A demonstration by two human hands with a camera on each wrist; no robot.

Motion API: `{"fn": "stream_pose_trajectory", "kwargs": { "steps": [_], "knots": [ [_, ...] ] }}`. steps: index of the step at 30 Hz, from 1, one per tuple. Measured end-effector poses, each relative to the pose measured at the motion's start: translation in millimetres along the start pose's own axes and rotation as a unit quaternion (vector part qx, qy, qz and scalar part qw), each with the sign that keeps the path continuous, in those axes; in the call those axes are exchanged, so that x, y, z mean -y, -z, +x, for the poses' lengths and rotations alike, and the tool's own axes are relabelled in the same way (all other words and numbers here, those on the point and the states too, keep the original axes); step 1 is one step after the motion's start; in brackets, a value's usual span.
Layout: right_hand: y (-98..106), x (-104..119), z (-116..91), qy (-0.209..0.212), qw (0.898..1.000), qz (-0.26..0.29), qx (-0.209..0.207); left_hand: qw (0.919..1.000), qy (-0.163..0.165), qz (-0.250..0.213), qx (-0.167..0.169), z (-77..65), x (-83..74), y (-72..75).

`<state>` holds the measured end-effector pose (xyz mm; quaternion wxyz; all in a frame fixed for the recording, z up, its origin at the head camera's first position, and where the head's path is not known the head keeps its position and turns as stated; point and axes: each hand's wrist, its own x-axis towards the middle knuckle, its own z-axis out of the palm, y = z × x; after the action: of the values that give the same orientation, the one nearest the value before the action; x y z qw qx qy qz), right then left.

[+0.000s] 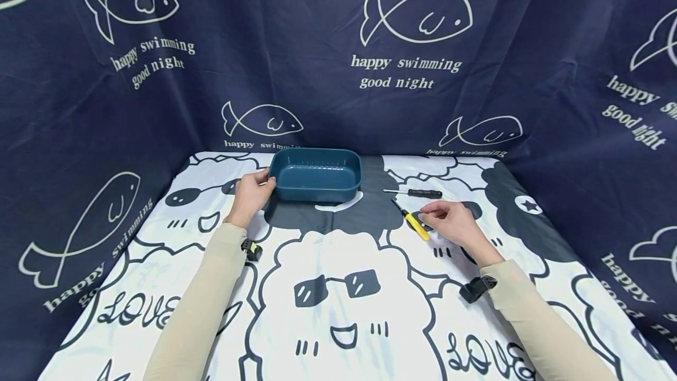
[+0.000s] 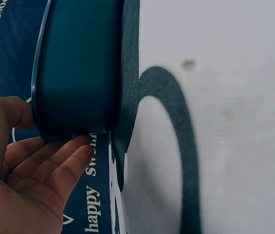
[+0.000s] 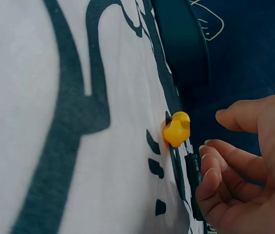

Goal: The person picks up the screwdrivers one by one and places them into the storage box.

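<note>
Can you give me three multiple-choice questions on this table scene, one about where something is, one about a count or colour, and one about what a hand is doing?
1. Where does the yellow-handled screwdriver lie?
A. Inside the basin
B. On the cloth by the right hand
C. Under the left hand

2. How many screwdrivers are on the table?
A. One
B. Two
C. Four

3. What is the left hand doing?
A. Holding the left end of the teal basin
B. Lying flat, far from everything
C. Lifting a screwdriver

Answers:
1. B, the head view shows it on the patterned cloth, just left of the right hand's fingers.
2. B, the yellow one and a black-handled screwdriver behind it.
3. A, the left wrist view shows thumb and fingers against the basin's end.
</note>
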<state>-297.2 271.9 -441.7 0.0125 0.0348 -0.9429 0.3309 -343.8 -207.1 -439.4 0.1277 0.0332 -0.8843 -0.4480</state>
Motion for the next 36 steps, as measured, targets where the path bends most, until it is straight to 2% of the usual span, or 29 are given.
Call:
{"fn": "stream_pose_trajectory", "kwargs": {
  "steps": [20,36],
  "knots": [
    [-10,-8,1,0.005,1.000,0.013,0.023,1.0000,-0.005,0.004,-0.001,-0.3,-1.1,-0.1],
    [-13,-9,2,0.012,0.999,-0.012,0.032,0.9999,-0.009,0.004,-0.005,-1.6,-2.9,0.3]
  ]
}}
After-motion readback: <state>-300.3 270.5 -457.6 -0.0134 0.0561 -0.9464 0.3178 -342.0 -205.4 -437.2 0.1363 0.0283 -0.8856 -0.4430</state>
